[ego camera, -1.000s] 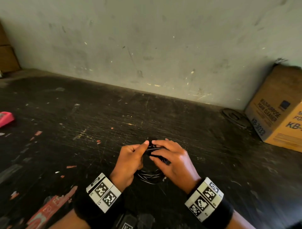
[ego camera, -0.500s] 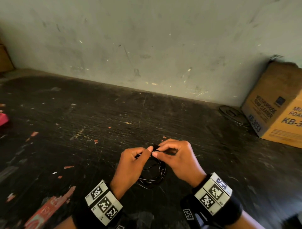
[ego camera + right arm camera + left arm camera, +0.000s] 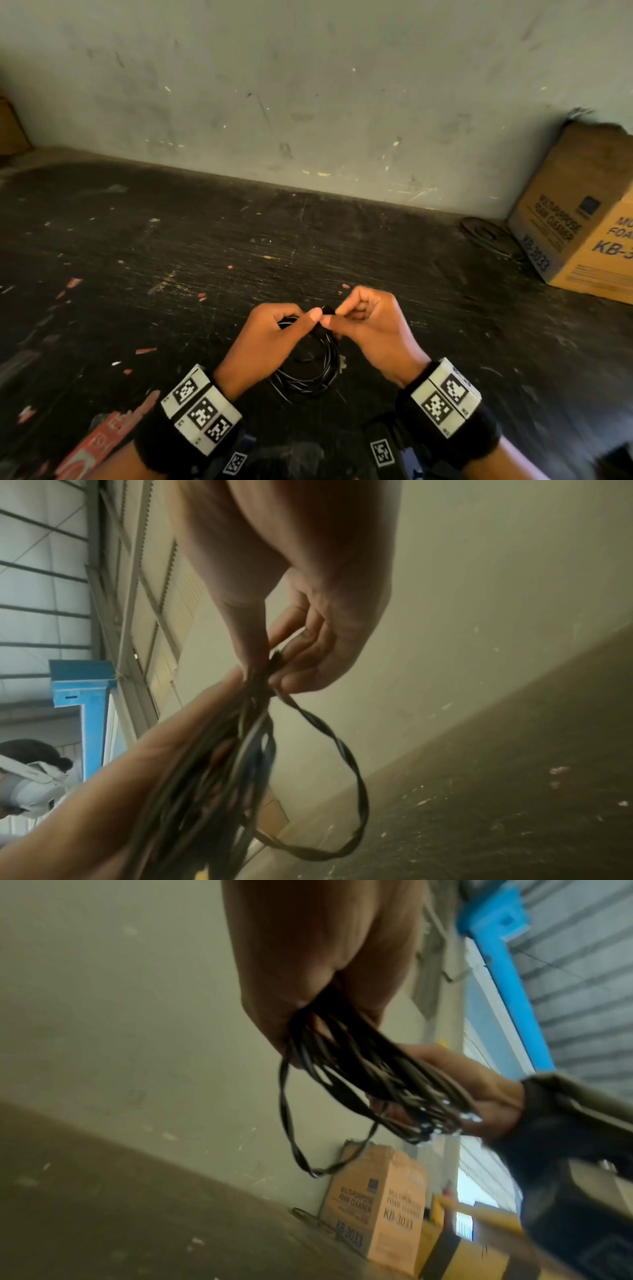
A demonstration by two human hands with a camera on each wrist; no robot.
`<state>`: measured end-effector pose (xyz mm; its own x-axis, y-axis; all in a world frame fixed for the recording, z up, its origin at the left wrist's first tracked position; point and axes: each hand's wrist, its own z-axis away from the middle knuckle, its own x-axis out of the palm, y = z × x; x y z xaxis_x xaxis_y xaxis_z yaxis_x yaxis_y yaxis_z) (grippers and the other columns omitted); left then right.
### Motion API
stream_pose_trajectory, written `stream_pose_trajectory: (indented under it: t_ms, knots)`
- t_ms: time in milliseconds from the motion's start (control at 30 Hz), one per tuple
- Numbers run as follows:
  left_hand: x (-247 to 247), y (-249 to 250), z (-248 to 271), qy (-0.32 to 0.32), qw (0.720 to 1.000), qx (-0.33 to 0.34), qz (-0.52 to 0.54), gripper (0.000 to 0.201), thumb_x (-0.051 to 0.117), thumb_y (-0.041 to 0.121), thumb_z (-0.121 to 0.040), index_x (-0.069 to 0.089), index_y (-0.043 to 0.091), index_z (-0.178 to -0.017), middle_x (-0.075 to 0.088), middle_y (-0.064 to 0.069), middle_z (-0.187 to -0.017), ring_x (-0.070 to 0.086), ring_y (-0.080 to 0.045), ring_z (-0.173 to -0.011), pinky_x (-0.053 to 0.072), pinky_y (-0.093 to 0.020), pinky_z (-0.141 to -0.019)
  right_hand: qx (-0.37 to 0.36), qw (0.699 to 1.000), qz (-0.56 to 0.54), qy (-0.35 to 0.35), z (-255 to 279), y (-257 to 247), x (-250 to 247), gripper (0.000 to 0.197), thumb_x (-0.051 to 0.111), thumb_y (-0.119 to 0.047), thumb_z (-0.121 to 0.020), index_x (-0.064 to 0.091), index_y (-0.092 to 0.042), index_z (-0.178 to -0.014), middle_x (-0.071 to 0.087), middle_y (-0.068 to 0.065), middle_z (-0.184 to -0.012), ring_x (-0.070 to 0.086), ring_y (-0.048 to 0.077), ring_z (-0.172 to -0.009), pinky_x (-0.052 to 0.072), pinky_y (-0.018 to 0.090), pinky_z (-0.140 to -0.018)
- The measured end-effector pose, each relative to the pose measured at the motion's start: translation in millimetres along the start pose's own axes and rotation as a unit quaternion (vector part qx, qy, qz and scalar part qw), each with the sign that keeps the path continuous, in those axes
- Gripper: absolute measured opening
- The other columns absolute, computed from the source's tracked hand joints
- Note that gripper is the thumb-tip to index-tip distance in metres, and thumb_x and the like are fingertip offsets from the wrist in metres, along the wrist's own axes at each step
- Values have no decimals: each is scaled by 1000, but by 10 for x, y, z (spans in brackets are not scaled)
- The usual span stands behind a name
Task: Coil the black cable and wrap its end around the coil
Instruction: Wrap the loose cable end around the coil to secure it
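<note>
**Both hands holding a coiled black cable above a dark desk**

The thin black cable [image 3: 308,370], wound into a coil of several glossy loops, hangs between the two hands just above the dark, scratched desk [image 3: 171,260]. The left hand [image 3: 270,339] closes its grip on the top of the coil, thumb extended toward the other hand; the left wrist view shows the strands [image 3: 359,1069] bunched and emerging from between the curled fingers [image 3: 274,1010]. The right hand [image 3: 373,329] pinches the cable's end at the top of the coil, its grip closed with fingertips meeting those of the left hand. In the right wrist view the right fingers [image 3: 308,653] clamp the gathered strands, and one loose twisted loop [image 3: 352,791] hangs free beside the main bundle. The coil's lower arc lies near the desk surface; whether it touches cannot be told. Both wrists carry black bands bearing white blocks with black square markers [image 3: 202,407]. A tan cardboard box printed "FOAM CLEANER KB-3033" [image 3: 575,233] stands at the far right against the pale scuffed wall [image 3: 308,102], well apart from the hands. A dark flat ring-shaped object [image 3: 486,233] lies just beside the box. Small reddish scraps [image 3: 145,350] are scattered over the desk.
</note>
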<state>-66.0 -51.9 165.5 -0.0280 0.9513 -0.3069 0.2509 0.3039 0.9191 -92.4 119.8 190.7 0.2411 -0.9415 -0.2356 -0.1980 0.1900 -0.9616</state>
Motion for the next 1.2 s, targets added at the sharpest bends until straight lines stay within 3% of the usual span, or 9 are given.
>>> stream_pose_trajectory:
  t_ms: [100, 200, 333, 533, 633, 767, 933, 1067, 1200]
  knots:
    - [-22, 2, 26, -29, 993, -64, 93, 5, 70, 7, -81, 69, 13, -81, 65, 9, -59, 59, 2, -58, 44, -11, -56, -19, 999, -18, 35, -28, 6, -18, 23, 79, -2, -71, 62, -14, -82, 65, 6, -64, 64, 17, -58, 54, 29, -60]
    - [-39, -123, 96, 24, 968, -155, 195, 18, 68, -3, -77, 68, 4, -94, 68, -3, -71, 67, -16, -75, 54, -22, -70, -41, 995, -24, 84, -43, 16, -51, 22, 77, -1, -73, 64, -16, -83, 66, 1, -64, 66, 12, -60, 56, 25, -63]
    - [-81, -256, 196, 44, 862, -267, 428, 9, 63, 5, -77, 67, 1, -83, 70, -14, -72, 72, -27, -81, 57, -41, -78, -32, 995, -19, 93, -36, 97, 83, 18, 76, -1, -74, 65, -13, -81, 67, 2, -71, 66, 6, -63, 57, 22, -66]
    - [-309, -400, 377, 115, 757, -287, 575, 25, 53, 5, -77, 48, 11, -53, 32, 6, -40, 34, -5, -32, 43, -19, -38, 17, 998, -54, 11, -52, 305, 498, 12, 70, 4, -78, 63, -3, -84, 65, 4, -71, 65, 6, -61, 58, 22, -64]
    - [-519, -486, 512, 163, 769, -272, 555, 15, 46, 16, -73, 44, 8, -61, 26, 8, -33, 24, -5, -24, 23, -17, -28, 28, 997, -61, -46, -33, 402, 777, 12, 69, 5, -79, 62, -5, -81, 64, 3, -68, 67, 10, -62, 60, 31, -66]
    - [-802, -689, 751, 268, 803, -315, 429, 41, 45, 43, -89, 50, 8, -68, 30, 6, -35, 23, -5, -23, 16, -12, -29, 37, 988, -56, -136, -23, 574, 1134, 12, 69, 0, -81, 62, -10, -80, 68, 6, -69, 70, 14, -62, 56, 22, -59]
    - [-1101, -989, 1113, 359, 802, -366, 305, 39, 37, 32, -99, 44, 12, -66, 46, 1, -35, 42, -15, -47, 14, -8, -29, 44, 967, 61, -244, 20, 920, 1547, 12, 72, -11, -80, 65, -20, -77, 68, 1, -69, 66, 12, -62, 53, 22, -62]
    - [-1282, -989, 1393, 376, 822, -340, 258, 41, 28, 20, -102, 33, 13, -61, 40, 4, -26, 26, -5, -21, 11, -12, -31, 38, 921, 218, -320, 51, 1213, 1822, 12, 72, -27, -78, 69, -28, -90, 66, -9, -80, 63, 5, -67, 56, 30, -72]
    - [-1454, -1199, 1654, 381, 824, -357, 219, 43, 32, 20, -100, 41, 14, -59, 30, 4, -31, 22, -9, -23, 14, -11, -30, -1, 873, 296, -387, 158, 1224, 2110, 36, 70, -34, -79, 63, -25, -113, 59, -5, -101, 63, 13, -86, 55, 34, -81]
